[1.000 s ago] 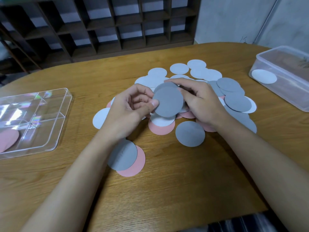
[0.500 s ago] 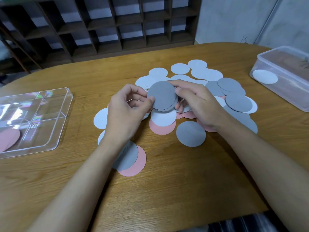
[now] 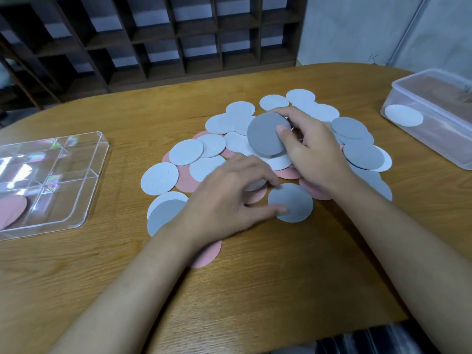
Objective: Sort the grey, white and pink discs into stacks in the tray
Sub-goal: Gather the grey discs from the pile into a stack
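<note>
- your right hand point(image 3: 314, 154) pinches the held grey disc point(image 3: 265, 135), thumb on its front, above the pile.
- your left hand point(image 3: 229, 200) has its fingers apart, and the thumb touches the loose grey disc point(image 3: 293, 200) at the pile's 6 o'clock.
- slide that disc a bit to lift its edge, then pinch it.
- line up the edges with the held one.
- the tray point(image 3: 105, 154) sits at 9 o'clock, with a pink disc point(image 3: 10, 210) inside.

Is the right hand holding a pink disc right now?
No, the right hand grips a grey disc, with its thumb pressed on the disc's face.
</note>
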